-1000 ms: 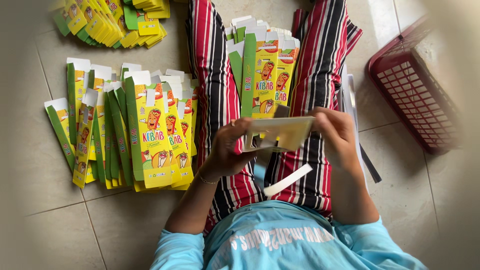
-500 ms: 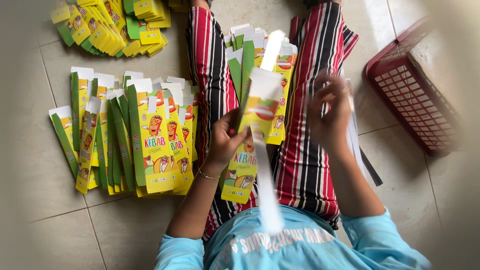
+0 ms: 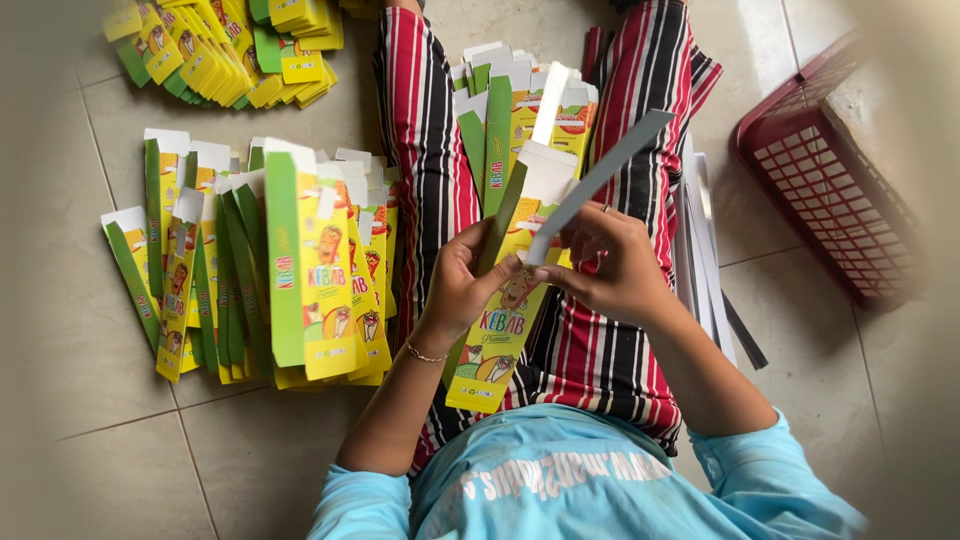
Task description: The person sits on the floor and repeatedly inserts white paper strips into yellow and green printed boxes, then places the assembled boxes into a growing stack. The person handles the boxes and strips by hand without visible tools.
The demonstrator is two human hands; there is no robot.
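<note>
Person sat on a tiled floor [image 3: 90, 470], legs in red/black/white striped trousers [image 3: 425, 130] stretched out fwd. Landmark = the flat carton [image 3: 500, 320], a yellow-green unfolded food box w/ a white top flap, held upright-ish over the lap, tilted slightly so its top leaned away from the body.

Left hand [image 3: 462, 290] gripped the carton at its left edge, about mid-height: thumb pressed on the printed front, fingers curled round behind, i.e. closed on the card. Carton stuck out both above and below that grip, lower end hanging down toward the blue shirt [image 3: 560, 480].

Right hand [image 3: 618, 268] sat just right of the carton, fingertips pinched together on the lower end of a long grey-white strip [image 3: 600, 180]; pinch point lay touching the carton's front near its middle. Strip ran up & right from there, away from the carton, free end in the air.

Above the carton, between the legs: another stack of flat cartons [image 3: 505, 105]. Left of the carton, on the floor: a wide fanned spread of the same cartons [image 3: 260, 270]. Further up-left: a heap of folded yellow-green pieces [image 3: 225, 50]. Right of the carton, past the right leg: a pile of pale strips [image 3: 700, 250], then a red plastic basket [image 3: 830, 200], well apart.
</note>
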